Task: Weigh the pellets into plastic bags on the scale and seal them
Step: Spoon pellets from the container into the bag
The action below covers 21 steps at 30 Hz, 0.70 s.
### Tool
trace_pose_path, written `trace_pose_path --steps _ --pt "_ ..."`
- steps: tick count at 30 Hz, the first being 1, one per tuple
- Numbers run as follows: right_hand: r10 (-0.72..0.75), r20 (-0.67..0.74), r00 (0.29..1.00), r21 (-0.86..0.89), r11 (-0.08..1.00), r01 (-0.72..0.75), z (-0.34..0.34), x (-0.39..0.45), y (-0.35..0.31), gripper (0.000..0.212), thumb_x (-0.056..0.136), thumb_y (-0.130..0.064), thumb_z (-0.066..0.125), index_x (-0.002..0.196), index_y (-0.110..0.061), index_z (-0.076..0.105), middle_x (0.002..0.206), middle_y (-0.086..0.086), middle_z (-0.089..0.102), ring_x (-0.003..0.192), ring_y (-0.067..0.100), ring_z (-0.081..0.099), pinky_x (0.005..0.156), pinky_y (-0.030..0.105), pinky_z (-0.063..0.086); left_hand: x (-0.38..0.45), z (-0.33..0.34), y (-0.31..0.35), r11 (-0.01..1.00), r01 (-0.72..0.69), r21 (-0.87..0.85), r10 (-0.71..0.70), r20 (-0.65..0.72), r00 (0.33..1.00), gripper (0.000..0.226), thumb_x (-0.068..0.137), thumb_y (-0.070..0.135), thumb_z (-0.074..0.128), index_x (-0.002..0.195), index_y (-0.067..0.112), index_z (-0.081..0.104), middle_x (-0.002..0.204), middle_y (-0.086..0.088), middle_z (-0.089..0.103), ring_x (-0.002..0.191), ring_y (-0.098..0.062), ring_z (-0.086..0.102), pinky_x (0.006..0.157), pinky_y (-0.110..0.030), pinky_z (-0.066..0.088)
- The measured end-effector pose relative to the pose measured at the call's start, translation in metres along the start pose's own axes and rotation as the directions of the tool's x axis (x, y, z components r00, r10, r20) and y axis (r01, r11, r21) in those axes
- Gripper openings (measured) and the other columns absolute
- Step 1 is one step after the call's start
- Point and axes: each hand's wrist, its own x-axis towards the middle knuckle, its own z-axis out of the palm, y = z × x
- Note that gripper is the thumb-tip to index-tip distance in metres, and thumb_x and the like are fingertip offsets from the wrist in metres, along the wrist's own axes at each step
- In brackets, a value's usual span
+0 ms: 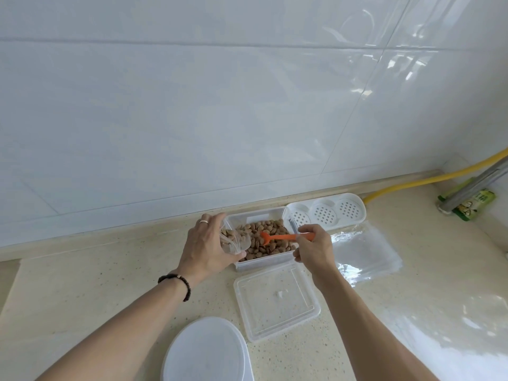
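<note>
Beige counter (110,284): pellet tub (264,261), lid (277,301), bag stack (365,251).

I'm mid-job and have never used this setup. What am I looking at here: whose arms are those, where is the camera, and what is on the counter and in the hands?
There is no machine: these are a person's bare arms, seen from one wide camera worn on the head, looking down at a counter. The left hand grips a small plastic bag that already holds some pellets. The right hand pinches an orange scoop over a clear tub of brown pellets. Nearer the person lie the tub's lid and a round white lid. To the right lies a stack of empty bags. I cannot make out a scale.
</note>
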Motion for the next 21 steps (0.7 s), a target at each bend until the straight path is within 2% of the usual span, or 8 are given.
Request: trace_pose_path --steps 5,9,13,15,17,19,21 --pt "0.113 -0.036 0.993 0.204 0.974 -0.104 -0.015 0.005 -0.002 0.021 0.091 0.002 0.051 0.107 -0.010 0.056 0.093 0.016 0.071 0.058 0.019 0.055 0.054 0.030 0.050 0.006 0.001 0.006 0.995 -0.007 0.098 0.009 -0.020 1.000 0.090 0.059 0.064 0.078 0.130 0.019 0.044 0.114 -0.001 0.050 0.108 -0.021 0.049 0.092 -0.035 0.041" --pt "0.120 -0.003 0.993 0.318 0.941 -0.113 -0.025 0.001 -0.012 0.019 0.091 0.003 0.053 0.108 -0.006 0.057 0.089 0.016 0.071 0.056 0.018 0.052 0.054 0.031 0.048 0.011 0.004 0.013 0.990 0.011 0.142 -0.009 -0.017 1.000 0.085 0.060 0.065 0.076 0.125 0.018 0.046 0.111 -0.002 0.050 0.105 -0.022 0.050 0.088 -0.035 0.041" --pt "-0.016 0.036 0.999 0.301 0.954 0.005 -0.030 -0.011 -0.035 0.016 0.092 0.000 0.056 0.105 -0.008 0.058 0.092 0.017 0.071 0.055 0.016 0.055 0.054 0.030 0.049 0.016 0.005 0.022 0.993 0.024 0.120 -0.024 0.002 1.000 0.083 0.062 0.066 0.075 0.124 0.019 0.046 0.112 -0.001 0.049 0.108 -0.022 0.048 0.089 -0.035 0.040" --pt "-0.202 0.061 0.977 0.136 0.972 0.192 -0.028 -0.021 -0.051 0.013 0.094 -0.002 0.056 0.103 -0.011 0.059 0.087 0.012 0.068 0.054 0.014 0.057 0.053 0.030 0.052 0.017 0.005 0.027 0.998 0.048 0.037 -0.048 0.017 0.999 0.087 0.063 0.064 0.076 0.130 0.019 0.043 0.116 -0.002 0.047 0.113 -0.022 0.045 0.093 -0.035 0.039" --pt "-0.449 0.143 0.882 -0.109 0.878 0.465 -0.023 -0.033 -0.064 0.011 0.095 -0.006 0.055 0.099 -0.014 0.060 0.081 0.002 0.065 0.053 0.012 0.055 0.053 0.030 0.051 0.019 0.005 0.032 0.992 0.087 -0.089 -0.084 0.037 0.996 0.093 0.063 0.061 0.078 0.137 0.019 0.039 0.122 -0.001 0.043 0.118 -0.020 0.041 0.099 -0.037 0.038" --pt "-0.629 0.262 0.732 -0.312 0.663 0.681 -0.016 -0.044 -0.072 0.009 0.095 -0.009 0.053 0.098 -0.016 0.059 0.069 -0.004 0.061 0.051 0.011 0.048 0.051 0.028 0.042 0.019 0.005 0.035 0.974 0.112 -0.199 -0.107 0.038 0.994 0.096 0.062 0.058 0.080 0.138 0.020 0.037 0.122 0.001 0.041 0.119 -0.018 0.040 0.101 -0.038 0.038" --pt "-0.734 0.319 0.599 -0.409 0.464 0.786 -0.012 -0.050 -0.074 0.007 0.096 -0.011 0.053 0.098 -0.016 0.058 0.064 -0.005 0.058 0.049 0.009 0.044 0.049 0.029 0.039 0.017 0.005 0.035 0.954 0.128 -0.269 -0.125 0.029 0.992 0.095 0.060 0.056 0.083 0.137 0.021 0.037 0.117 0.004 0.040 0.116 -0.016 0.041 0.100 -0.037 0.040"
